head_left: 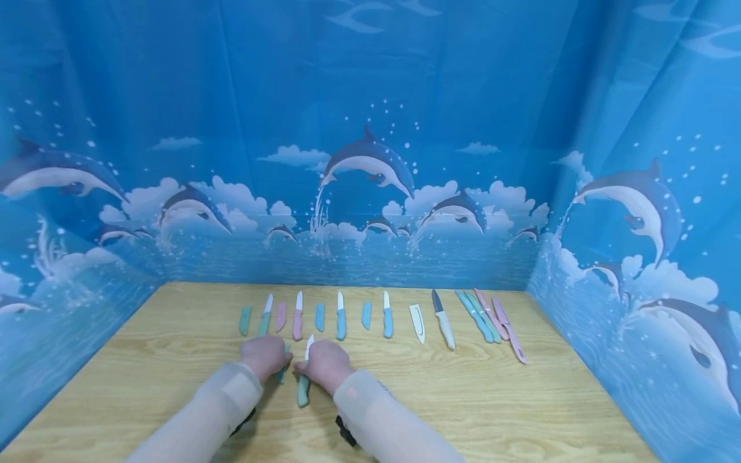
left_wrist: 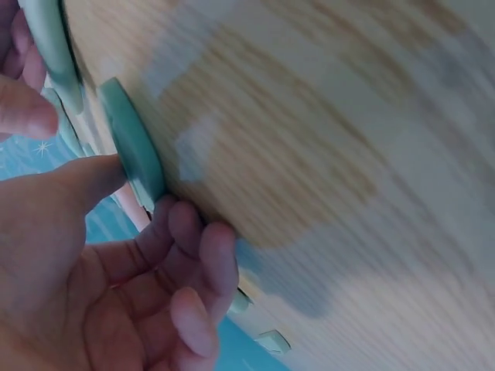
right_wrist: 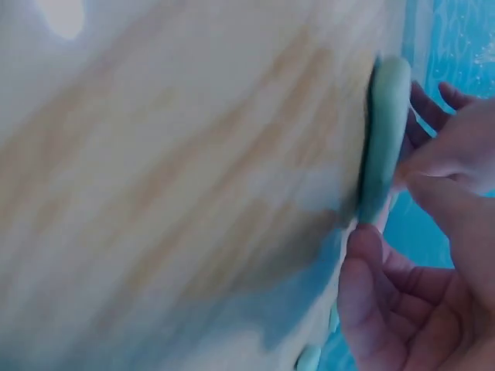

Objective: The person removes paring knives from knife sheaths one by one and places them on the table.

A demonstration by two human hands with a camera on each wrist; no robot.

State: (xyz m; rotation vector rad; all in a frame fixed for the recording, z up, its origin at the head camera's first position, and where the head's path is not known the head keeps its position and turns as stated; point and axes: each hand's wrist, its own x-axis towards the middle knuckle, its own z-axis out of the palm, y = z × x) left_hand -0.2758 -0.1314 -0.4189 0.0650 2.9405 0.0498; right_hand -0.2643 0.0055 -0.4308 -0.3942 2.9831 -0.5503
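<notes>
My left hand [head_left: 266, 357] pinches a green knife sheath [left_wrist: 133, 147] between thumb and fingertips, close over the wooden table. Beside it, my right hand [head_left: 327, 365] holds a green-handled knife [head_left: 303, 391] where handle and blade meet. Its pale blade points away from me, and its handle [right_wrist: 387, 131] extends toward me past the fingers. Sheath and knife lie side by side, a short gap apart. Just beyond my hands are another green sheath [head_left: 246, 320] with a green knife [head_left: 265, 318], and a pink sheath [head_left: 281, 316] with a pink knife [head_left: 298, 321].
Further right along the row lie blue sheaths [head_left: 320, 317] and blue knives [head_left: 341, 321], then a white sheath [head_left: 418, 323] and a dark-bladed knife [head_left: 444, 328] with a cream handle. Several sheathed knives [head_left: 485, 318] cluster at the right. A blue dolphin curtain [head_left: 370, 257] borders the table [head_left: 463, 399].
</notes>
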